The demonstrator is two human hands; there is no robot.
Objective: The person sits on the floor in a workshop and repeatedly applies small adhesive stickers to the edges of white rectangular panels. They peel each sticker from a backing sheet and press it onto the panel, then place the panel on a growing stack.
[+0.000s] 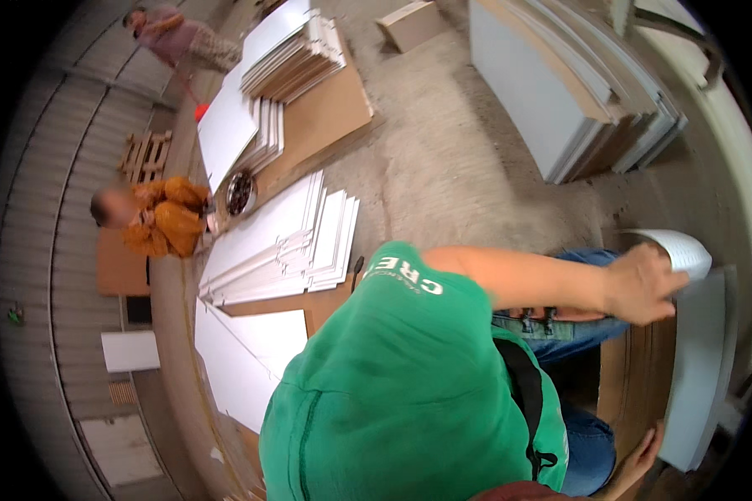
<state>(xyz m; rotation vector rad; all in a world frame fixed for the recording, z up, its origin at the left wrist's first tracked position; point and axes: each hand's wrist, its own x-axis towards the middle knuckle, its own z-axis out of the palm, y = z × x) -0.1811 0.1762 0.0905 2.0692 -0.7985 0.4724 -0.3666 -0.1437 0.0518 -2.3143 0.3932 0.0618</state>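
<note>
My left arm reaches from a green sleeve toward the right side of the head view. My left hand (642,285) hovers near a curled white printed sheet (681,250), fingers bent but apart; whether it touches the sheet is unclear. Below it stands a pale blue-grey panel (700,376), with brown cardboard (637,376) along its near side. My right hand (641,455) is at the lower right, its fingers stretched out by the lower edge of the cardboard and panel. Part of this hand is cut off by the dark rim.
Stacked white panels (276,250) lie to the left, with more piles (297,63) on cardboard behind. Large boards (535,92) stand on edge at the upper right, near a small carton (409,25). One person in orange (171,217) is beside a bowl (241,193); another (184,37) stands farther off.
</note>
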